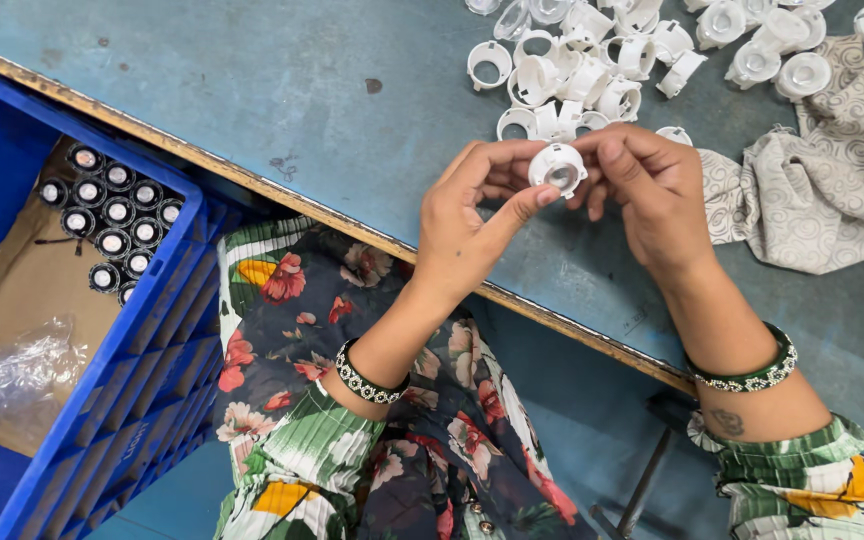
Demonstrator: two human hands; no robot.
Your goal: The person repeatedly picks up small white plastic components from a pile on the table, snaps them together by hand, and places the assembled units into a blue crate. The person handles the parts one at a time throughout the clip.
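Both hands meet over the blue-grey table [282, 90] and hold one small white plastic ring-shaped part [558, 168] between them. My left hand [472, 225] pinches it with thumb and fingers from the left. My right hand [652, 190] grips it from the right with thumb and fingertips. The part's round opening faces the camera. Just beyond the hands lies a heap of several similar white plastic parts [592, 70].
A patterned grey cloth [812, 190] lies at the right, with more white parts [782, 40] beside it. A blue plastic crate [142, 370] at the left holds cardboard, a clear plastic bag [17, 375] and several black round pieces [112, 215]. The table's wooden edge [252, 185] runs diagonally.
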